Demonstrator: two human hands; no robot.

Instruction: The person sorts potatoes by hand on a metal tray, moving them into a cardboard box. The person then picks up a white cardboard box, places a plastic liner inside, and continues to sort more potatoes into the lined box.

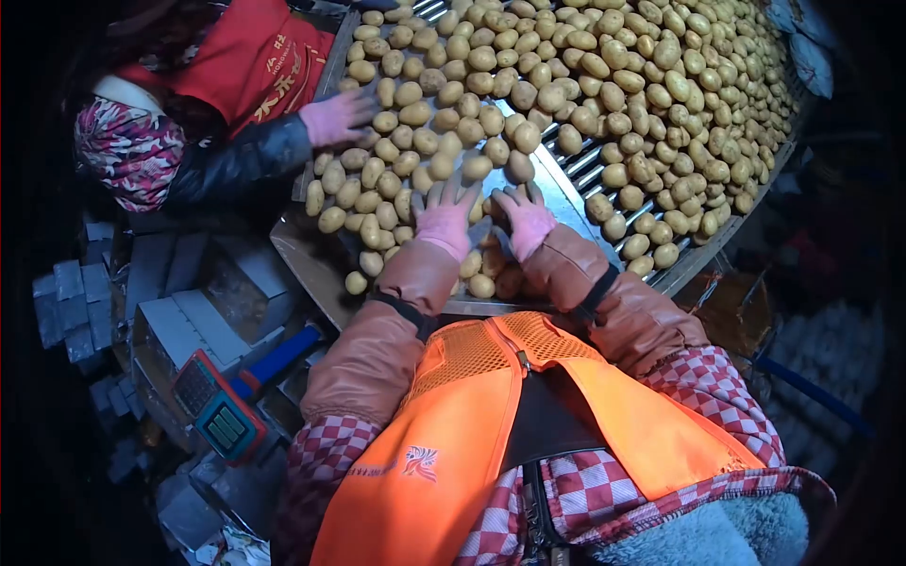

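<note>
My left hand point(444, 215), in a pink glove with grey fingers, lies over the near potatoes point(415, 113) with its fingers spread forward. Close beside it, my right hand point(526, 219) wears the same kind of glove, fingers apart, at the near edge of a bare metal plate point(559, 189). Both palms face down and touch or hover just over potatoes; exact contact is hidden beneath them. Neither hand is closed around anything. Several potatoes lie between my forearms and the near rim of the sorting table, partly covered by my wrists.
A co-worker's pink-gloved hand point(337, 118) reaches over the potatoes from the left. Metal rollers point(587, 168) run beside the plate, with a large potato heap point(665, 90) beyond. At lower left are a digital scale point(226, 426) and cardboard boxes point(193, 325).
</note>
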